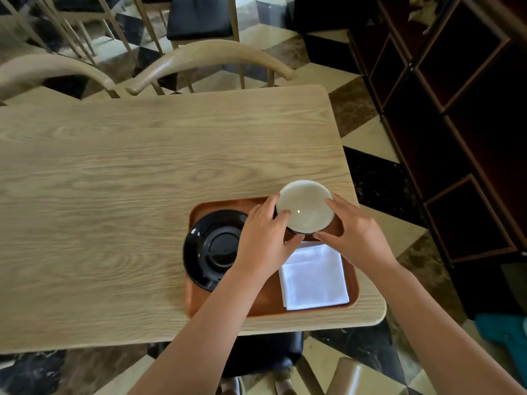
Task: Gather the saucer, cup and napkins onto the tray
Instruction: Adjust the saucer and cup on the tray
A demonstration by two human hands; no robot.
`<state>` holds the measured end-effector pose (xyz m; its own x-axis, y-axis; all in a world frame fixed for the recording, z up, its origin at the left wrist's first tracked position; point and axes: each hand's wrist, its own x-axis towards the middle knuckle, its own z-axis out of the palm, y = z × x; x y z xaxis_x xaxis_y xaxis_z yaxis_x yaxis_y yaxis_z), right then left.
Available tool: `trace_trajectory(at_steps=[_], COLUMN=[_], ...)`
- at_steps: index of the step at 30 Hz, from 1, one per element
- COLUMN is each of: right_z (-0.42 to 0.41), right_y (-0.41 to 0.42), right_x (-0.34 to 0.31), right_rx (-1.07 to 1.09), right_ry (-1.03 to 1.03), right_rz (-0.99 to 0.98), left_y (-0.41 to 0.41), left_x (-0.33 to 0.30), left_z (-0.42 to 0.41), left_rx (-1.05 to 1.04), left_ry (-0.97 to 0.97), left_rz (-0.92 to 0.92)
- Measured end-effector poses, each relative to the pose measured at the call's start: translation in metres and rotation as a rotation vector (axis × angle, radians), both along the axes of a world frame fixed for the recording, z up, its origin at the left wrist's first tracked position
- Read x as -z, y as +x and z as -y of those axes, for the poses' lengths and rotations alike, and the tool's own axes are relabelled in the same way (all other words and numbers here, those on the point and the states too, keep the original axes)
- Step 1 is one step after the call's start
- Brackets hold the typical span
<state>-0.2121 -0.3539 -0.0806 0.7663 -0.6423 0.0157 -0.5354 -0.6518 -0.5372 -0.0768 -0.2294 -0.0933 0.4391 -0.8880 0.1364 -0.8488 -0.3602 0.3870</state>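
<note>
A brown tray (199, 212) lies at the table's near right corner. A black saucer (205, 249) rests on its left side, overhanging the tray's left rim. White folded napkins (313, 277) lie on its near right part. The cup (306, 208), white inside with a dark outer wall, stands upright at the tray's far right corner. My left hand (265, 240) grips the cup's left side and my right hand (353, 235) grips its right side. Whether the cup touches the tray is hidden by my fingers.
The light wooden table (128, 195) stretches left and far from the tray. Two curved wooden chair backs (211, 55) stand at its far edge. A dark wooden shelf unit (456, 138) runs along the right. A dark stool seat (265, 354) sits below the near edge.
</note>
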Motion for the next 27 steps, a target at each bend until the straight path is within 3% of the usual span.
trace_trajectory(at_steps=[12, 18, 23, 27], right_z=[-0.008, -0.031, -0.058, -0.068], right_y=[0.0, -0.052, -0.084, -0.081], right_x=[0.003, 0.01, 0.027, 0.032], right_rx=[-0.033, -0.11, -0.29, -0.284], right_ry=[-0.022, -0.156, -0.231, -0.26], right_rz=[0.01, -0.015, -0.138, -0.184], left_y=[-0.001, -0.046, -0.093, -0.097], left_x=[-0.009, -0.003, 0.02, 0.027], left_z=[-0.01, -0.05, -0.076, -0.076], left_rx=[-0.021, 0.038, 0.141, 0.14], left_ry=[0.013, -0.074, 0.078, 0.169], left_rz=[-0.021, -0.008, -0.029, 0.001])
